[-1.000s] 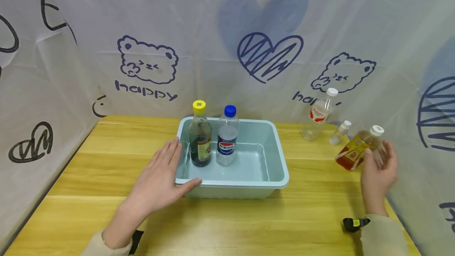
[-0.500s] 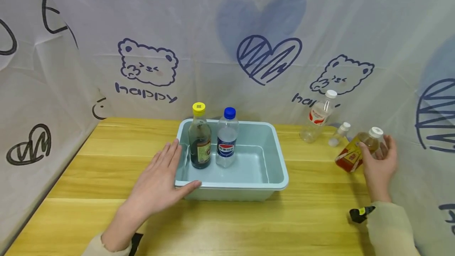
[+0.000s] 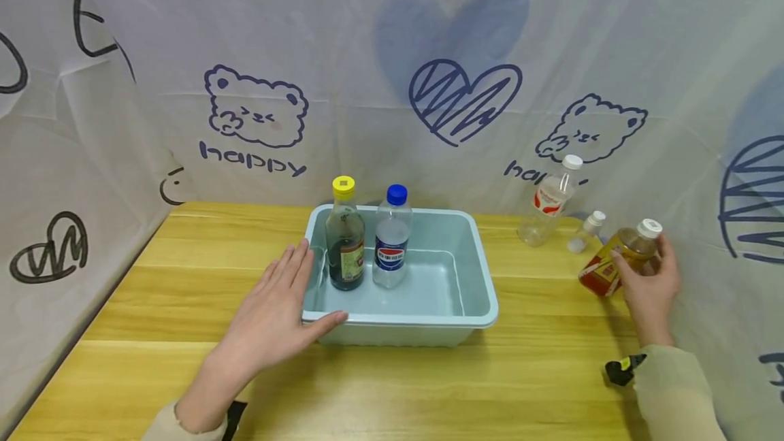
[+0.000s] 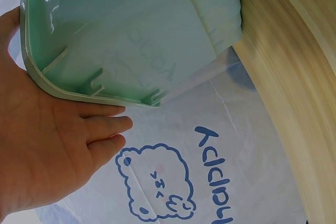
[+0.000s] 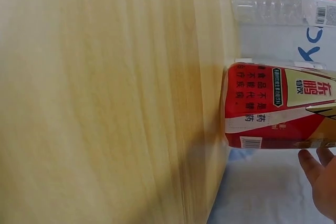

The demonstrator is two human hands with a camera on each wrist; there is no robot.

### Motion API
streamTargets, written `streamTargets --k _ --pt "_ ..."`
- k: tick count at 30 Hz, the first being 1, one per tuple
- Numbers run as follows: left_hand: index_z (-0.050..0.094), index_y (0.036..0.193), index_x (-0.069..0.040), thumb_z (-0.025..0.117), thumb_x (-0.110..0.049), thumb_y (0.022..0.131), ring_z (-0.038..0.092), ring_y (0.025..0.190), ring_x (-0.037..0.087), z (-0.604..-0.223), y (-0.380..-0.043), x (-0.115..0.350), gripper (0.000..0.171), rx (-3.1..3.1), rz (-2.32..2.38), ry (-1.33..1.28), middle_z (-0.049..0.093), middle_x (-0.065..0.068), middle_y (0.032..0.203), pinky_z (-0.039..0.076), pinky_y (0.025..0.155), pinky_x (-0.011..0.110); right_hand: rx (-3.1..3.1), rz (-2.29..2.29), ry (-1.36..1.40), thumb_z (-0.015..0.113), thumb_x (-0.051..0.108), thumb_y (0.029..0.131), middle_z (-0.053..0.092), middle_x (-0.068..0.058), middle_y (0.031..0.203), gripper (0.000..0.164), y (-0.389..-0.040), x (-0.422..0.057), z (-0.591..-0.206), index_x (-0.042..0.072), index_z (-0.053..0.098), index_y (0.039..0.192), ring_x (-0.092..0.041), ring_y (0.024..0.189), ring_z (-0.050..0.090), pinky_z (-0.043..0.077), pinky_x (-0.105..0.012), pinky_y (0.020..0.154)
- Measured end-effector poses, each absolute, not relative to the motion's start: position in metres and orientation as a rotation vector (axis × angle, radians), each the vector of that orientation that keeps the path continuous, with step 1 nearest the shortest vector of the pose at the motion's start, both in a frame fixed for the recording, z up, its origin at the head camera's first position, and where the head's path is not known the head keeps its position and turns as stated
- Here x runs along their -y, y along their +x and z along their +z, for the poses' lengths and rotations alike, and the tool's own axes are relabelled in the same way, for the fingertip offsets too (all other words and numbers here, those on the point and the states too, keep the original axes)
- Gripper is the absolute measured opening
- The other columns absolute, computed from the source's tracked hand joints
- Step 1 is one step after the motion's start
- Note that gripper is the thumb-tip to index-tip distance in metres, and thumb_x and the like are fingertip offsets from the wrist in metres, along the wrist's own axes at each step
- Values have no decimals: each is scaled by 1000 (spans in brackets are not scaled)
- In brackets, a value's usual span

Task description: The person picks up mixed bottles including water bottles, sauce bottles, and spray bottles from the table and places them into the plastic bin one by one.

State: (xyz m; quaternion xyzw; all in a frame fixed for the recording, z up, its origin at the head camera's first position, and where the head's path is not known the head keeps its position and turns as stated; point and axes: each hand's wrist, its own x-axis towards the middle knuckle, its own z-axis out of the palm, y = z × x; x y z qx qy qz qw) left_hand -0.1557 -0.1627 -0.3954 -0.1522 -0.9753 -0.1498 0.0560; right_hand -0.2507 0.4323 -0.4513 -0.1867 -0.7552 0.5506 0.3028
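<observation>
My left hand (image 3: 269,312) lies along the left side of a pale blue-green plastic basin (image 3: 416,319), its fingers straight and its thumb over the front rim. In the left wrist view the fingers touch the basin's outer rim (image 4: 86,99). My right hand (image 3: 650,295) holds a drink bottle (image 3: 612,260) with a yellow and red label and white cap, thumb in front and fingers behind. The right wrist view shows this bottle's label (image 5: 278,106) close up, with its base at the table. Inside the basin stand a yellow-capped sauce bottle (image 3: 346,243) and a blue-capped Pepsi bottle (image 3: 391,240).
Behind the held bottle stand a clear bottle (image 3: 547,203) with a red and white label and a small clear bottle (image 3: 586,231) with a white cap. A printed cloth (image 3: 355,87) hangs at the back and sides of the wooden table (image 3: 429,393).
My right hand has closed in on the drink bottle, its thumb now lying across the label. The bottle has hardly moved. My left hand stays at the basin.
</observation>
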Motion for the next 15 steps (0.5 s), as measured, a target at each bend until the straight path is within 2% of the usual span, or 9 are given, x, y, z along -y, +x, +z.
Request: streamTargets --k 6,15 --pt "22 163 5 39 -90 88 16 158 42 -395 -156 162 122 2957 -459 -461 13 20 173 19 127 58 2092 1373 -548 77 23 94 39 -7 165 83 -251 -432 -455 32 32 163 -25 147 43 41 -34 119" --pt "22 163 4 38 -91 87 16 158 42 -395 -156 162 123 2961 -451 -457 13 20 173 19 127 57 2120 1323 -532 77 26 94 42 -10 161 81 -251 -434 -458 32 34 162 -25 144 45 39 -35 120"
